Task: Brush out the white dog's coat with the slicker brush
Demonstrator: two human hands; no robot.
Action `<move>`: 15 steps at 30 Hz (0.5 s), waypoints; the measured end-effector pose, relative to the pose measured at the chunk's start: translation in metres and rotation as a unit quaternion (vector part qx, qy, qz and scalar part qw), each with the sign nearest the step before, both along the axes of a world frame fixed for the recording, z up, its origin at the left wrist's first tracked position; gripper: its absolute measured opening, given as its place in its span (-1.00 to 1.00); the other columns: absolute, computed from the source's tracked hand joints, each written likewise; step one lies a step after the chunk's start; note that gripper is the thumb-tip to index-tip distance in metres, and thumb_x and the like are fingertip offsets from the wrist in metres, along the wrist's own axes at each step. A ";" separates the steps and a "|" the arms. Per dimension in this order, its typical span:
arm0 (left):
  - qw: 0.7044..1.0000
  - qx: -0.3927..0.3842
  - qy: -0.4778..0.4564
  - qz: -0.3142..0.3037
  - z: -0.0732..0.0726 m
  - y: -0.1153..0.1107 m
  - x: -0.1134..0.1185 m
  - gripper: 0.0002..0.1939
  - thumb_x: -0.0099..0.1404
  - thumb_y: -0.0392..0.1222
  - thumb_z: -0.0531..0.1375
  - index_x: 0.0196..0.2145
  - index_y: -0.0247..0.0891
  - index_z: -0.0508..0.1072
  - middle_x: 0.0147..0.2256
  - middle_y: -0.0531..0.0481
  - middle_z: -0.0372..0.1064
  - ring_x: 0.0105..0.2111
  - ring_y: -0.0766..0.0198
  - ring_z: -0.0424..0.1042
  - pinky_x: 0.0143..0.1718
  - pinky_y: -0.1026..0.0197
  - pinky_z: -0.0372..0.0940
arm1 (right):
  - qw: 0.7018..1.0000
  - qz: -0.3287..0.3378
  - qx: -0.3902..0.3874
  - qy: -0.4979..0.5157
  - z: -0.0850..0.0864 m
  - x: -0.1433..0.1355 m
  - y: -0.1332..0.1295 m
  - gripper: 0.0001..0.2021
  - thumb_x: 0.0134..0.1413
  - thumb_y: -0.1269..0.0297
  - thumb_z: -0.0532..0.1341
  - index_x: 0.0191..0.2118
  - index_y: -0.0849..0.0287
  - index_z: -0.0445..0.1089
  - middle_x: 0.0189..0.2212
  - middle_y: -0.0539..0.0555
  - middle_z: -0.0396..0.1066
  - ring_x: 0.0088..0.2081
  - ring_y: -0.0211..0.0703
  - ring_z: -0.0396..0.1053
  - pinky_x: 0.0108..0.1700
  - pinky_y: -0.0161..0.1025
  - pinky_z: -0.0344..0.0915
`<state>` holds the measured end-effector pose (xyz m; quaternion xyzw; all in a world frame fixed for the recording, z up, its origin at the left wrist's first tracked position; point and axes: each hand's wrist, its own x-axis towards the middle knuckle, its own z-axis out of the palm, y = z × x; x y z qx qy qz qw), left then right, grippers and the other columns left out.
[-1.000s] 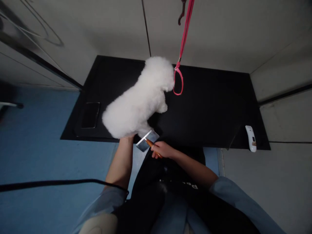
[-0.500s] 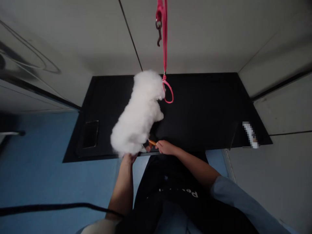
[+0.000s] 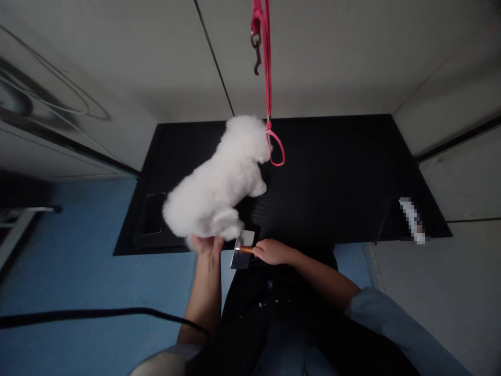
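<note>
A fluffy white dog (image 3: 215, 183) is on the black table (image 3: 336, 177), its head toward the far side and its rear near me. My left hand (image 3: 207, 245) is tucked under the fur of its rear, around a raised hind leg; the fingertips are mostly hidden. With my right hand (image 3: 274, 252) I grip the orange-brown handle of a slicker brush (image 3: 246, 258). The brush's flat head is over the near table edge, just below the hind paw. A pink grooming loop (image 3: 277, 149) hangs beside the dog's head; I cannot tell whether it touches.
A dark flat phone-like object (image 3: 153, 214) lies at the table's left, partly behind the dog. A pixelated pale item (image 3: 412, 220) is near the right end. Pale walls stand behind the table, and a black cord (image 3: 97, 314) crosses at lower left.
My right hand has drawn the brush toward me, away from the leg and over the table edge. The dog's rear has shifted left, and its hind leg now sticks out to the right.
</note>
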<state>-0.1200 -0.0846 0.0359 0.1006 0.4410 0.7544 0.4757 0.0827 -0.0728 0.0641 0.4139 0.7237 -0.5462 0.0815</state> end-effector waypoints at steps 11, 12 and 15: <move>0.998 0.003 -0.050 0.031 0.008 0.023 -0.014 -0.65 0.21 0.11 0.24 -0.22 -0.22 0.50 -0.25 -0.09 0.54 -0.10 0.07 0.50 -0.13 0.07 0.45 | 0.996 0.036 0.067 -0.050 0.006 -0.018 0.026 -0.64 0.32 0.12 0.06 -0.30 0.21 0.53 -0.23 0.23 0.56 -0.22 -0.03 0.47 -0.24 -0.23 0.21; 0.998 0.004 -0.052 0.018 0.008 0.024 -0.016 -0.63 0.24 0.13 0.22 -0.21 -0.23 0.50 -0.25 -0.11 0.54 -0.13 0.08 0.50 -0.16 0.08 0.45 | 0.997 0.031 0.066 -0.025 0.006 -0.018 0.025 -0.63 0.32 0.12 0.05 -0.29 0.22 0.53 -0.25 0.22 0.56 -0.24 -0.06 0.46 -0.26 -0.25 0.20; 0.998 0.031 -0.048 -0.027 0.010 0.027 -0.019 -0.58 0.33 0.18 0.13 -0.19 -0.25 0.51 -0.23 -0.13 0.53 -0.19 0.10 0.49 -0.23 0.06 0.45 | 0.993 -0.038 0.086 0.076 0.008 -0.023 0.027 -0.58 0.40 0.12 -0.06 -0.18 0.21 0.51 -0.27 0.14 0.56 -0.26 -0.17 0.46 -0.26 -0.30 0.19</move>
